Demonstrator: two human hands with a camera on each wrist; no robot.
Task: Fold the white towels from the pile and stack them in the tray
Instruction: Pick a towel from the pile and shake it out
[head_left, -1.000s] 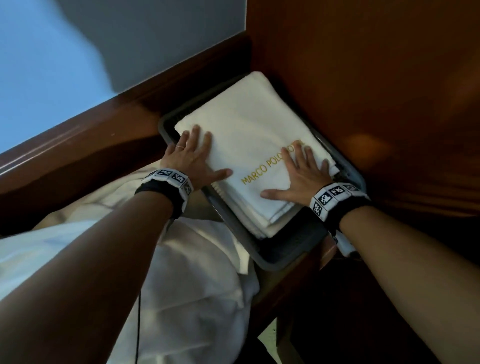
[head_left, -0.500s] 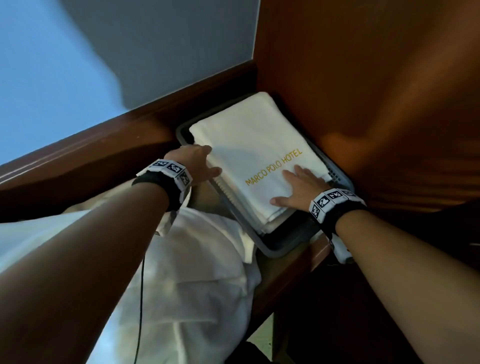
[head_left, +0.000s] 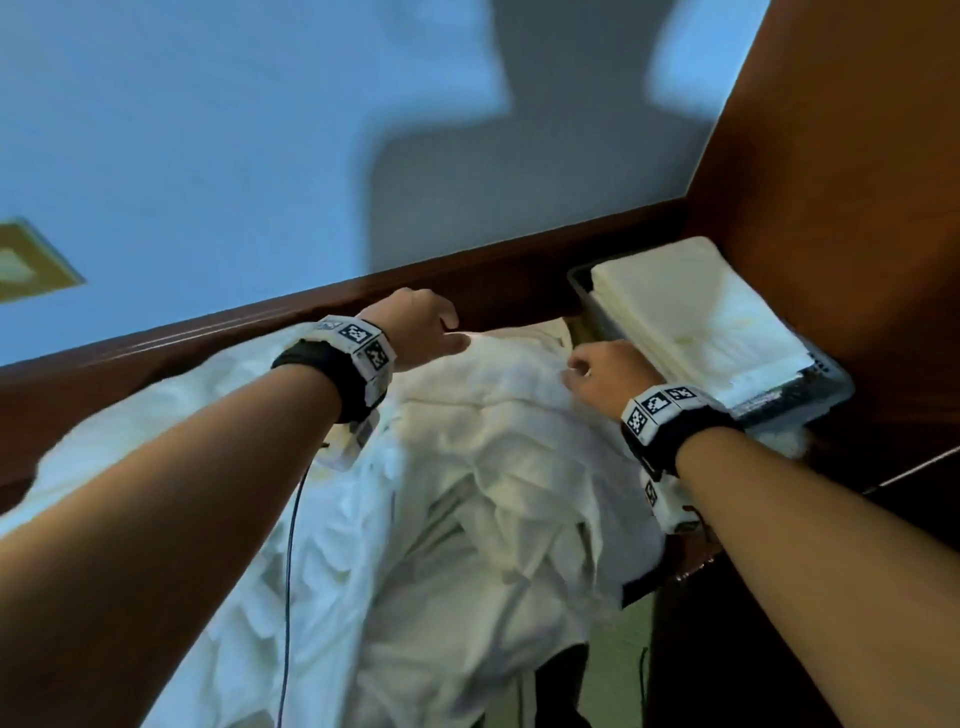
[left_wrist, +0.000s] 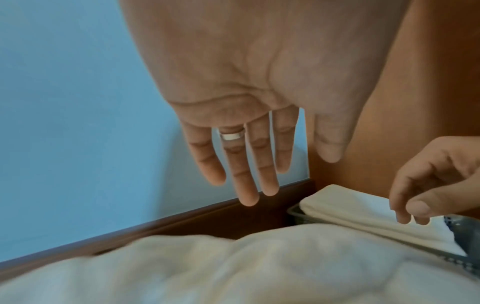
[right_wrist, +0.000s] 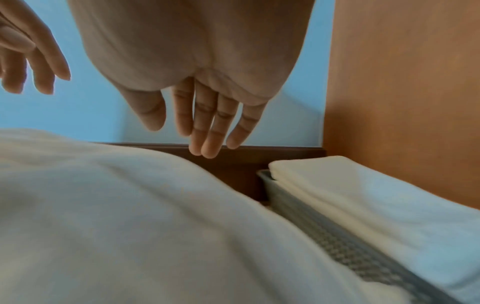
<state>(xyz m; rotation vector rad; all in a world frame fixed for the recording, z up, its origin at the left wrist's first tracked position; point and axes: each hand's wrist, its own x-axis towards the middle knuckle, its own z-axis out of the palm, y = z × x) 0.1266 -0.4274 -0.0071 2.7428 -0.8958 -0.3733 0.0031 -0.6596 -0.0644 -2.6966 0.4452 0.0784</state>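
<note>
Head view: both hands, left (head_left: 415, 327) and right (head_left: 605, 371), hover empty, fingers loose, over pile (head_left: 467, 493); hasty grab likely lifts several towels, toppling them beside tray (head_left: 831, 387).

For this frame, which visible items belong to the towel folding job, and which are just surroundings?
Part of the job:
- pile of white towels
- folded towels stacked in the grey tray
- left hand and right hand, both empty, over the pile

Surroundings:
- wooden rail
- wood panel
- blue wall
</note>
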